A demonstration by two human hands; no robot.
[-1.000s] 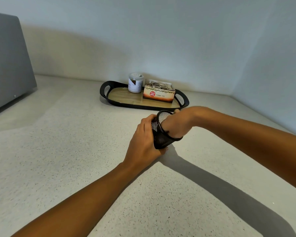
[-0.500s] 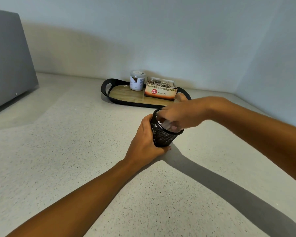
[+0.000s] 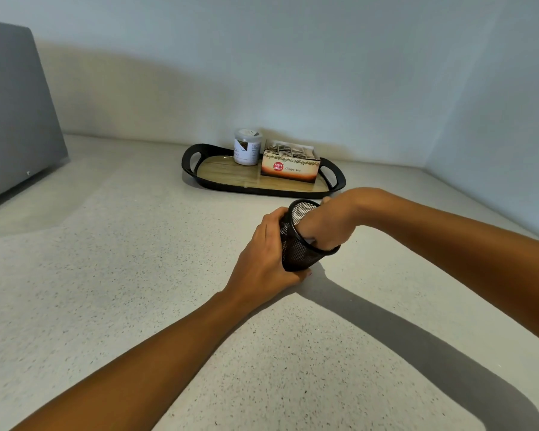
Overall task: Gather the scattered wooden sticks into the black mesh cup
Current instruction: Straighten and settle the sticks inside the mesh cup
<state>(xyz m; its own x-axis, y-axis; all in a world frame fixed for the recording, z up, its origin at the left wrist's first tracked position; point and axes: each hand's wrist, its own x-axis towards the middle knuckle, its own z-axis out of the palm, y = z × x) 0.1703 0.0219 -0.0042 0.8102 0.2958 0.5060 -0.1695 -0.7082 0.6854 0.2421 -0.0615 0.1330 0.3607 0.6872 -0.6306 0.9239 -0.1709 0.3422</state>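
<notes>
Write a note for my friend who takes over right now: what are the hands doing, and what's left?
Hands: the left hand grips the black mesh cup, which is tilted with its mouth toward the right hand. The right hand reaches into that mouth; its fingers are hidden, so what it holds is unclear.
Things: no wooden sticks show on the counter; any inside the cup are hidden.
Left: probably pull the right hand out and stand the cup upright.
</notes>
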